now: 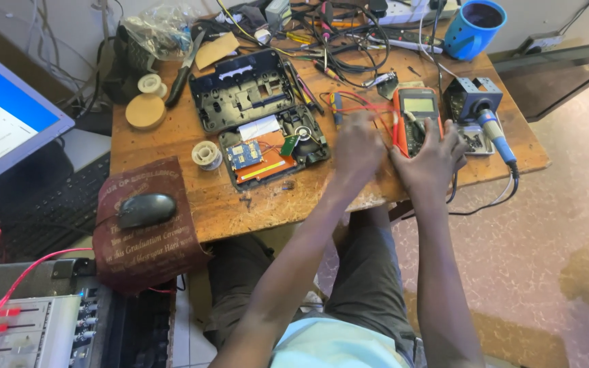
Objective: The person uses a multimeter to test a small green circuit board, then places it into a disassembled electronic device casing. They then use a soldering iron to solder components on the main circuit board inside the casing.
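Note:
An orange multimeter (417, 109) with a grey screen lies on the wooden table (253, 204). My right hand (431, 160) rests on its lower end, fingers spread over it. My left hand (357, 146) is just left of the meter, blurred, fingers curled near the red test leads (356, 102); whether it grips them I cannot tell. An opened black device (260, 116) with an orange circuit board (267, 163) and a blue board lies left of my hands.
A soldering iron with a blue handle (495, 133) sits in its stand at the right. A blue mug (472, 27) stands at the back right. Solder spools (207, 155), a black mouse (146, 209) on a maroon cloth, a monitor (1, 116) and tangled cables (335, 34) surround the work area.

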